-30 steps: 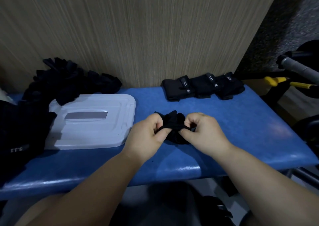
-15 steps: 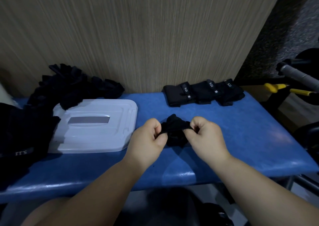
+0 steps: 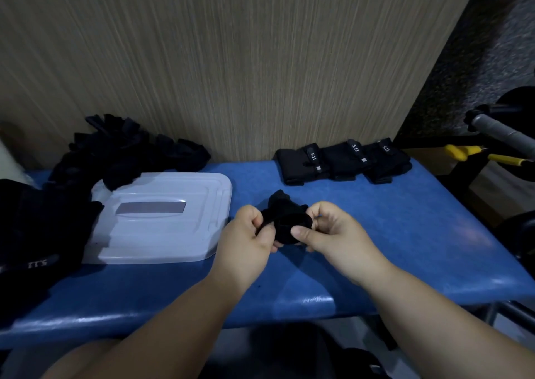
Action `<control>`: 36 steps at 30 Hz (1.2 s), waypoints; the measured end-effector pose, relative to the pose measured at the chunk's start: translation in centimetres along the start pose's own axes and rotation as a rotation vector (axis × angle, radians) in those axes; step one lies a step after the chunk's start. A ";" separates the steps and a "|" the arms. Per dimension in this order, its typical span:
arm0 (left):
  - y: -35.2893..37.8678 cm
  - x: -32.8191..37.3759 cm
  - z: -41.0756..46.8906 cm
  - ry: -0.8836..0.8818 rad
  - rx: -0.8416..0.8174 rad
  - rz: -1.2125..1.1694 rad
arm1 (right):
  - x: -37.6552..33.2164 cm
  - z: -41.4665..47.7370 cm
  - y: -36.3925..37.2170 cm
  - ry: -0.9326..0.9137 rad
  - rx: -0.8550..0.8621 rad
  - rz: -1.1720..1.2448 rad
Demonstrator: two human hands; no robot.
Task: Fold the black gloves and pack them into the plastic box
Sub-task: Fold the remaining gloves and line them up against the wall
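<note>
Two hands are mid-fold: left hand [image 3: 249, 233] and right hand [image 3: 327, 231], fingers clamped on a bunched black glove [image 3: 285, 219] just right of the white plastic lid [image 3: 162, 219]. The next move probably calls for tucking the cuff tight.

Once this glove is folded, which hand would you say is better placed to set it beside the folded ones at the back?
Probably the right hand: it pinches the glove and sits on the side of the folded gloves; the left hand would have to cross over it.
</note>
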State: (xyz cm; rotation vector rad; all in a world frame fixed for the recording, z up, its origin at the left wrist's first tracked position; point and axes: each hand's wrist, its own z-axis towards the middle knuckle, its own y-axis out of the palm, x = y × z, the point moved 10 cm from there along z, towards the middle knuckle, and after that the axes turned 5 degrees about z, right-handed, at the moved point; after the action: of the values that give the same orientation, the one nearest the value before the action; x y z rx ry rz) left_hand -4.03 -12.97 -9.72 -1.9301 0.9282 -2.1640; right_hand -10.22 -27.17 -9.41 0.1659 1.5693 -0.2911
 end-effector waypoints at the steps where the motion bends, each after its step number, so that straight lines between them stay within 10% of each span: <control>1: 0.1 0.0 -0.1 0.001 -0.005 -0.007 | 0.1 0.1 -0.3 0.012 0.040 0.004; 9: 1.8 0.9 -1.2 0.018 -0.156 0.027 | -0.7 -0.1 -3.7 -0.084 0.310 -0.418; 22: 1.9 -3.6 0.3 -0.419 -0.144 -0.745 | -2.6 -0.8 1.2 -0.360 -0.116 -0.447; 28: 0.2 -3.0 0.9 -0.335 0.009 -0.712 | 0.1 -0.7 1.3 0.158 -0.243 0.390; 36: 1.1 -0.8 0.3 -0.199 -0.070 -0.835 | -0.3 -0.3 -0.3 0.072 0.015 0.282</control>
State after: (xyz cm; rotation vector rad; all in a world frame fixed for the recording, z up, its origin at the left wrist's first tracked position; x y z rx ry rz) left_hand -3.93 -13.61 -10.97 -2.8600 0.1481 -2.2085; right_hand -10.54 -27.37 -9.13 0.4090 1.5918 -0.0765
